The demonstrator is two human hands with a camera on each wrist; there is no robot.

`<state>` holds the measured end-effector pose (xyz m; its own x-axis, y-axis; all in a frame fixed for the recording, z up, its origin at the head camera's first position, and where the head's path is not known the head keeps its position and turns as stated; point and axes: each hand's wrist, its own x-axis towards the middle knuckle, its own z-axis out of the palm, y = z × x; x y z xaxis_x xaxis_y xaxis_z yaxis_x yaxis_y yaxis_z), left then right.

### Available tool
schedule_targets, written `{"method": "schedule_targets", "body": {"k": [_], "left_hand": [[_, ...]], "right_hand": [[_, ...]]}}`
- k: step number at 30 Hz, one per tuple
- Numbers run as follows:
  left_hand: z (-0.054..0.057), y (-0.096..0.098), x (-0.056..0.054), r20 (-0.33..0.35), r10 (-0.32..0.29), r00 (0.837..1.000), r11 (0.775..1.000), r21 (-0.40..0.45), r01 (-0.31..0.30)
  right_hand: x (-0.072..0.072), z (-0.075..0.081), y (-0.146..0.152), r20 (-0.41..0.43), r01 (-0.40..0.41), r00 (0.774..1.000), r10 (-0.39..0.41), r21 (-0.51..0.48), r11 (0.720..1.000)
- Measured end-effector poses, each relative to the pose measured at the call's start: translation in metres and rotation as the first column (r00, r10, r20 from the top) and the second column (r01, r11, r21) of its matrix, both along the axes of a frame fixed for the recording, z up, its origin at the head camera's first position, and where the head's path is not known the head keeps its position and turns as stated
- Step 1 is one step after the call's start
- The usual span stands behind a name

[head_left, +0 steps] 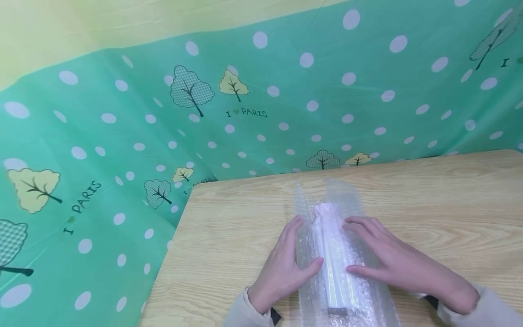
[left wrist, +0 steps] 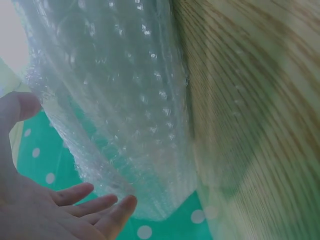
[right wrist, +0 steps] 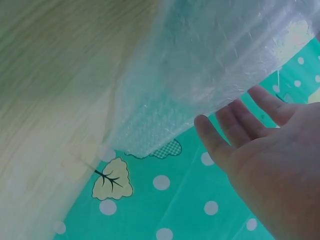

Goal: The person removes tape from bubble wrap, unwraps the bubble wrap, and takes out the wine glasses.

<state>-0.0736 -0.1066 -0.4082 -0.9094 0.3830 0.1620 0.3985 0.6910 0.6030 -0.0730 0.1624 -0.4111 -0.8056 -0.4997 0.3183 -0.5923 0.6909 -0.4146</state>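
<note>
A long white object (head_left: 336, 268) with lengthwise ridges and a flared, ruffled far end lies inside clear bubble wrap (head_left: 347, 193). My left hand (head_left: 286, 265) is at the left side of this bundle, thumb over the near part and fingers along the wrap's edge. Opposite it, my right hand (head_left: 392, 256) spreads thumb and fingers at the right side. In the left wrist view, loosely extended fingers (left wrist: 117, 212) come right up to the bubble wrap (left wrist: 120, 100). The right wrist view has relaxed fingertips (right wrist: 202, 122) at the edge of the wrap (right wrist: 210, 65).
The bundle lies on a wood-grain table (head_left: 229, 240). Behind the table and along its left side hangs a green cloth (head_left: 135, 172) with white dots and printed trees. Bubble wrap extends past the white object at its far end and right side.
</note>
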Motion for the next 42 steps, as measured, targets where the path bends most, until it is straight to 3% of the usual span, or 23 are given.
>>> {"method": "schedule_targets", "body": {"k": [27, 42], "left_hand": [[0.009, -0.005, -0.003, 0.040, 0.016, 0.999, 0.999, -0.041, -0.015], [0.012, -0.027, -0.001, 0.106, 0.016, 0.994, 0.998, -0.058, -0.010]], "right_hand": [[-0.003, 0.014, 0.021, 0.099, -0.010, 0.995, 0.011, -0.004, 1.000], [0.013, 0.013, 0.017, 0.103, 0.036, 0.994, -0.039, 0.029, 0.999]]}}
